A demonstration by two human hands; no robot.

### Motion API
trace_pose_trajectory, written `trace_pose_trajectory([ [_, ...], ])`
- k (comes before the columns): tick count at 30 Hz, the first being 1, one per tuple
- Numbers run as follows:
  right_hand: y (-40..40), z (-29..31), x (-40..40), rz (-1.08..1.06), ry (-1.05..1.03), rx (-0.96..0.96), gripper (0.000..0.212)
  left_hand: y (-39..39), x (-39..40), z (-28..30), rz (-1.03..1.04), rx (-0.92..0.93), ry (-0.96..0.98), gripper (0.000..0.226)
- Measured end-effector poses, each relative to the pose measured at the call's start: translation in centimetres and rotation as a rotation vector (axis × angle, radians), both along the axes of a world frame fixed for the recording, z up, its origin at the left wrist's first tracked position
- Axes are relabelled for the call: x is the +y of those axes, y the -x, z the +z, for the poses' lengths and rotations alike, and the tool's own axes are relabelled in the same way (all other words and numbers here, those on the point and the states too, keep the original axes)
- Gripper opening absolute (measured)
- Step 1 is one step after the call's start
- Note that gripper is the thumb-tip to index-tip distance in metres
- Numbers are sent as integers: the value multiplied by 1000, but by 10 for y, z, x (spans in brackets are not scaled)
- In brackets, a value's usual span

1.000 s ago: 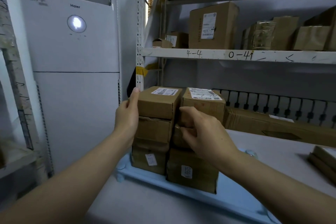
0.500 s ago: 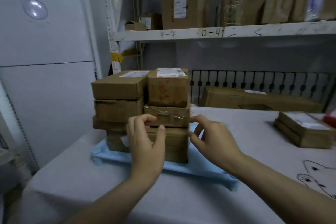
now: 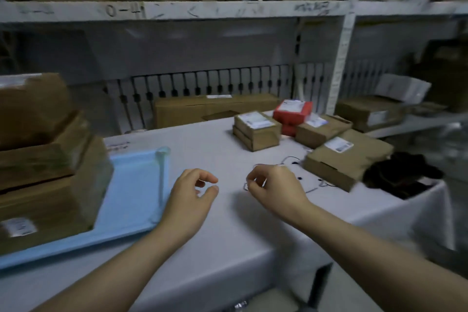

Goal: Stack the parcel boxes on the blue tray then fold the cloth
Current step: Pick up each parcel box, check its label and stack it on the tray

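Both hands hover empty with fingers loosely curled; the loose parcel boxes (image 3: 257, 132) lie ahead and rightward on the desk (image 3: 202, 149), nearer the right hand (image 3: 274, 189) than the left hand (image 3: 192, 194), with the blue tray (image 3: 131, 185) to the left.

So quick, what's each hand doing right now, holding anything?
Left hand: open, fingers loosely curled, holding nothing, above the white cloth.
Right hand: open, loosely curled, holding nothing.

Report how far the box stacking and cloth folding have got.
Done: several brown boxes sit stacked on the blue tray. In hand: nothing; the left hand and right hand hover empty over the table. Left: the brown and red parcels at the table's right, and the dark cloth, unfolded.
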State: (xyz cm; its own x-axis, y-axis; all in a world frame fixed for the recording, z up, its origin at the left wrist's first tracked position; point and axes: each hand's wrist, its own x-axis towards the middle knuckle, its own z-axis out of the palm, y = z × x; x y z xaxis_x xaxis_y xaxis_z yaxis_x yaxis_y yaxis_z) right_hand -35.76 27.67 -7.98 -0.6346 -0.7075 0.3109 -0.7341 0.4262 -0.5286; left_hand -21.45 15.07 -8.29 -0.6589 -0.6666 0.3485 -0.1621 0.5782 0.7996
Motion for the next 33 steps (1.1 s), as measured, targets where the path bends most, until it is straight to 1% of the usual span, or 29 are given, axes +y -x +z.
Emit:
trace_pose_trajectory([
  [2,20,-3,18,-91,24,18,17,18,9,-3,-22,-24,-2,20],
  [3,31,-6,29,-158,30,42,21,28,15,-5,-38,-43,-1,20],
  [5,52,-8,47,-330,21,82,36,47,25,-8,-71,-87,-27,15],
  [7,70,-7,63,-497,-7,59,50,63,35,-10,-98,-118,-65,11],
  [9,83,-9,75,-571,-89,21,61,75,41,-11,-126,-134,-115,11],
  [13,102,-24,84,-498,-322,11,63,93,49,-15,-149,-161,-210,18],
  [17,99,-32,78,-430,-356,54,59,106,50,-15,-140,-176,-231,30],
  [20,87,-30,72,-370,-351,80,52,119,48,-8,-125,-178,-187,39],
  [22,84,-26,74,-354,-285,68,47,134,47,-2,-147,-213,-199,49],
  [24,83,-21,77,-396,-110,-33,48,154,49,2,-183,-269,-231,60],
  [26,84,-18,80,-473,85,-177,57,175,55,7,-223,-304,-252,66],
  [28,86,-18,81,-553,214,-322,66,194,64,9,-267,-324,-273,67],
  [30,89,-19,79,-610,294,-471,69,206,74,8,-310,-364,-294,68],
  [33,92,-18,73,-608,323,-568,65,215,83,3,-351,-388,-333,68],
])
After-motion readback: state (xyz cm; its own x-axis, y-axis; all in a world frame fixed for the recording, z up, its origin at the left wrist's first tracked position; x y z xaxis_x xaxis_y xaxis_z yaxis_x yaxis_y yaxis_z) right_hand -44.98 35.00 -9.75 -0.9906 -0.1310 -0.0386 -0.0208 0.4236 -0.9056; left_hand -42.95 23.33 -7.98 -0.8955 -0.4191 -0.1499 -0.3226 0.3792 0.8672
